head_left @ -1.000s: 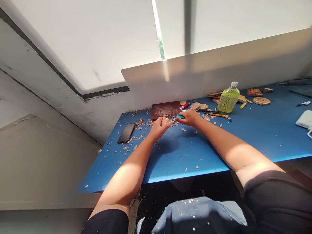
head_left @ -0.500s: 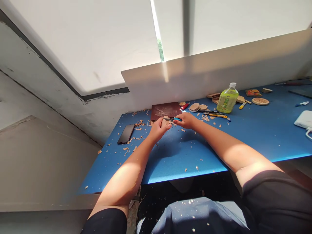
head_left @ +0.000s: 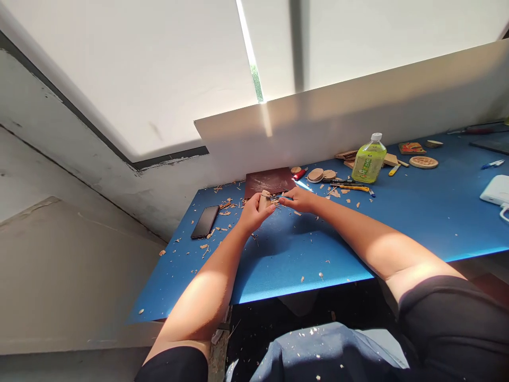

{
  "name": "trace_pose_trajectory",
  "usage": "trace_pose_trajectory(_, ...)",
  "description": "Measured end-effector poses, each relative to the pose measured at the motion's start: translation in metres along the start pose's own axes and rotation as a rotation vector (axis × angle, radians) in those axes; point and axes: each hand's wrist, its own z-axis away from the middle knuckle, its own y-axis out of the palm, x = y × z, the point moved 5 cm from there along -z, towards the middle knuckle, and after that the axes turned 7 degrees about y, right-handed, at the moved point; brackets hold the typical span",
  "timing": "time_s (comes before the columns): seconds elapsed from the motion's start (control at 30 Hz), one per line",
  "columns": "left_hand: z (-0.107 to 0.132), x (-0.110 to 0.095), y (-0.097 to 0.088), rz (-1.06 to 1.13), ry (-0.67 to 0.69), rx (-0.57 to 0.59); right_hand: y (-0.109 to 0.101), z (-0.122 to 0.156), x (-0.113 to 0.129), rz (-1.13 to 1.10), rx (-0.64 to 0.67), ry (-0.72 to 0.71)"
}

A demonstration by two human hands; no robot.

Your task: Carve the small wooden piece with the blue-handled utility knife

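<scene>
My left hand (head_left: 255, 212) grips a small wood block (head_left: 265, 200) at twelve o'clock on the blue surface (head_left: 318, 249). My right hand (head_left: 299, 199) pinches a knife (head_left: 284, 198) just beside it. Short, slow cuts work best.

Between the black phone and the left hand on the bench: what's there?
In the head view, scattered wood shavings lie on the blue bench top between the black smartphone and the left hand, which grips a wood piece.

Black short sleeves (head_left: 449, 329) and shavings-flecked blue cloth (head_left: 326, 355).
</scene>
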Motion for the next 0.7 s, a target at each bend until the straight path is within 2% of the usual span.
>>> trace_pose_trajectory(0.17,0.001,-0.001,0.002,0.034,-0.026,0.013,0.001,-0.002,-0.007,0.001,-0.018,0.030)
trace_pose_trajectory(0.33,-0.001,0.004,0.006,0.000,-0.134,-0.001,-0.014,-0.001,-0.022,0.248,-0.127,0.161)
trace_pose_trajectory(0.4,-0.003,0.006,0.006,-0.011,-0.137,-0.017,-0.017,0.000,-0.022,0.276,-0.149,0.190)
trace_pose_trajectory(0.6,-0.003,0.006,0.001,-0.017,-0.048,-0.020,-0.001,0.000,0.001,0.019,-0.011,0.059)
trace_pose_trajectory(0.7,-0.001,0.004,0.000,-0.003,-0.006,-0.025,0.002,-0.001,0.005,-0.026,-0.003,0.042)
